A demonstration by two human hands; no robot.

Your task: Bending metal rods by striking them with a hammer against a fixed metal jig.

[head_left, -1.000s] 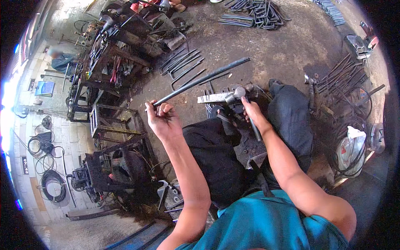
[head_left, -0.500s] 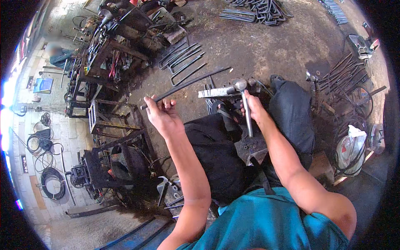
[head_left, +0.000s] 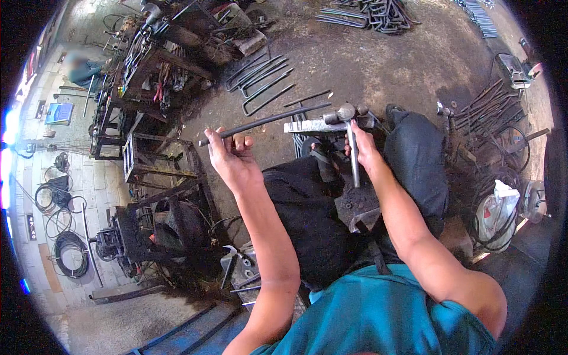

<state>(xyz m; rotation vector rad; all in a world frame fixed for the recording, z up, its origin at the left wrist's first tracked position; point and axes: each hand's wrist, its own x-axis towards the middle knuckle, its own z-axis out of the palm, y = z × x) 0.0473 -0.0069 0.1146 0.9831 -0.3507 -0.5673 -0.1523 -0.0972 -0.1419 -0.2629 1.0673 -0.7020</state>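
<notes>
My left hand [head_left: 235, 158] is closed around one end of a long dark metal rod [head_left: 266, 120]. The rod slants up to the right, and its far end lies just beyond a pale-topped metal block [head_left: 307, 126] between my knees; whether they touch I cannot tell. A hammer [head_left: 354, 155] with a rounded steel head is gripped in my right hand [head_left: 363, 147], fingers wrapped high on the handle. Its head covers part of the block's right side, and the handle hangs down toward my lap.
Bent U-shaped rods [head_left: 267, 93] lie on the floor ahead, with a larger heap of them [head_left: 381, 16] farther off. Straight rods [head_left: 482, 109] and a white bag [head_left: 497, 213] are at right. A cluttered workbench [head_left: 139, 77] and a metal frame [head_left: 157, 163] stand left; another person [head_left: 83, 70] is beyond.
My left hand has raised the rod's near end slightly while the far end dips, so the rod slants less. The hammer has shifted slightly to the right.
</notes>
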